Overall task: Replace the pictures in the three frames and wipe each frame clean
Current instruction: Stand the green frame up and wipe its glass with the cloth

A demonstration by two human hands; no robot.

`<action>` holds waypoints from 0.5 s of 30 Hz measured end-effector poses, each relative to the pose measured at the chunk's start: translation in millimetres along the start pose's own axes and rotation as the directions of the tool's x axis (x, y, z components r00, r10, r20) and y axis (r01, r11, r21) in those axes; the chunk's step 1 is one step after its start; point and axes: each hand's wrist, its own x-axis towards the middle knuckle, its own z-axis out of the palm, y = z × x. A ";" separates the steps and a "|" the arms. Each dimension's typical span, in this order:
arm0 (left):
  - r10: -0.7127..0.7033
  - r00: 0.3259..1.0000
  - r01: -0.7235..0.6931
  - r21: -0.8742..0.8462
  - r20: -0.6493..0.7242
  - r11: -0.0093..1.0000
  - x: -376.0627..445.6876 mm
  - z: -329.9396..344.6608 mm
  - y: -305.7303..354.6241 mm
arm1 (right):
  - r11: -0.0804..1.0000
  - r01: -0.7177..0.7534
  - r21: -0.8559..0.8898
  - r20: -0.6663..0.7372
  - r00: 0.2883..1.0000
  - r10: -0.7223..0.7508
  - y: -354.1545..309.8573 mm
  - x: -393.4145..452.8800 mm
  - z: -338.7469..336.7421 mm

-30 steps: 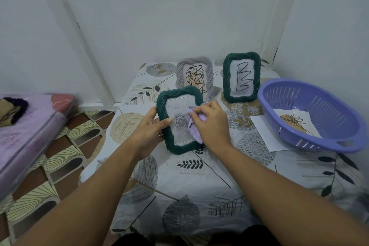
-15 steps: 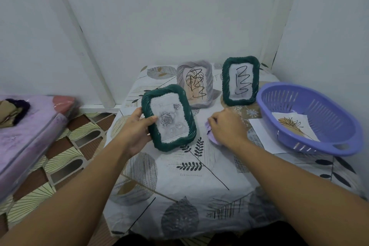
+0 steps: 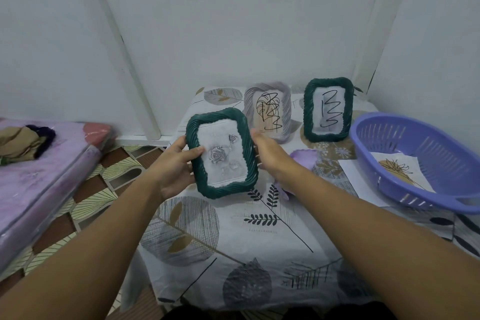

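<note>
Both hands, left and right, grasp the rose-picture frame above the tablecloth; a loose grip could drop it.

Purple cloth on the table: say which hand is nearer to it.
Right. The right hand holds the frame's edge just beside the purple cloth; the left hand is across the frame.

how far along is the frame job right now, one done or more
About one of three. In hand: the green frame with a rose picture, held by the left hand and right hand; the purple cloth lies on the table. Left: the grey frame and the other green frame show black scribbles. A picture waits in the basket.
</note>
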 end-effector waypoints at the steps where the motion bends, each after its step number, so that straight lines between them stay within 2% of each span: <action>1: -0.010 1.000 0.010 -0.002 0.010 1.000 -0.2 -2.6 1.3 | 0.992 -0.054 0.112 0.040 0.998 0.049 -1.7 0.5 2.3; 4: -0.031 0.999 0.031 -0.011 0.014 0.999 1.2 -8.5 3.0 | 0.943 -0.180 0.280 0.152 0.978 0.142 -6.5 4.4 10.4; 7: -0.031 0.999 0.031 -0.015 0.016 0.999 4.6 -14.3 2.8 | 0.889 -0.217 0.404 0.203 0.968 0.144 -10.5 7.1 17.6; 15: 0.026 0.999 -0.027 0.011 0.035 1.000 21.9 -26.7 13.0 | 0.849 -0.201 0.488 0.178 0.976 0.129 -19.6 36.7 27.3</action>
